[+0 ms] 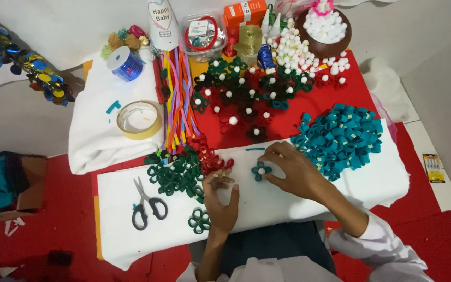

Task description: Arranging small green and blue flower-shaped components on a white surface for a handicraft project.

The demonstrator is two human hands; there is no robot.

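Hands at a teal felt flower

Right hand pinches the flower; left hand, beside it, lies loosely open near green loops.

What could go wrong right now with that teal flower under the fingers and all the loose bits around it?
1. The white pompom on the teal flower may slip off-centre, since the right hand presses only at the flower's edge.
2. The left hand sits close to the green loop pile and could scatter it.
3. The scissors lie open near the left forearm; a sweep might catch them.
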